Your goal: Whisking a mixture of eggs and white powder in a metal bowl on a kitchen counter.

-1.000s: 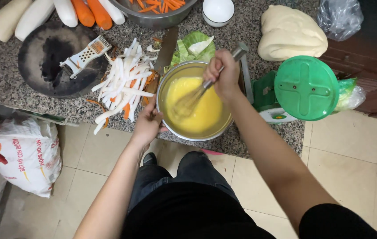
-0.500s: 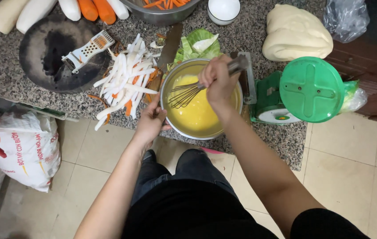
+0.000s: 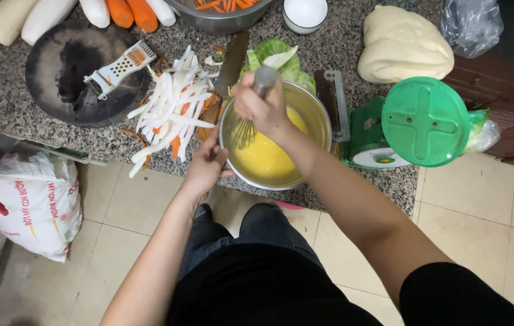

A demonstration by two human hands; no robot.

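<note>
Nearest me, at the counter's edge, my left hand (image 3: 205, 166) presses flat, fingers spread, against the rim of the steel bowl (image 3: 314, 111) of yellow batter (image 3: 266, 160). Above it my right hand (image 3: 261, 107) is clenched around the whisk (image 3: 246, 130), wires dipped in batter. Beyond lie white strips (image 3: 169, 115), a grater (image 3: 118, 67) and dough (image 3: 403, 45).

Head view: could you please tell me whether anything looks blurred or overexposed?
Head view: the whisk in the right hand is slightly motion-blurred; the metal bowl, steadied by the left hand, is sharp; the dough is bright but keeps detail; lighting even, shadows soft.
</note>
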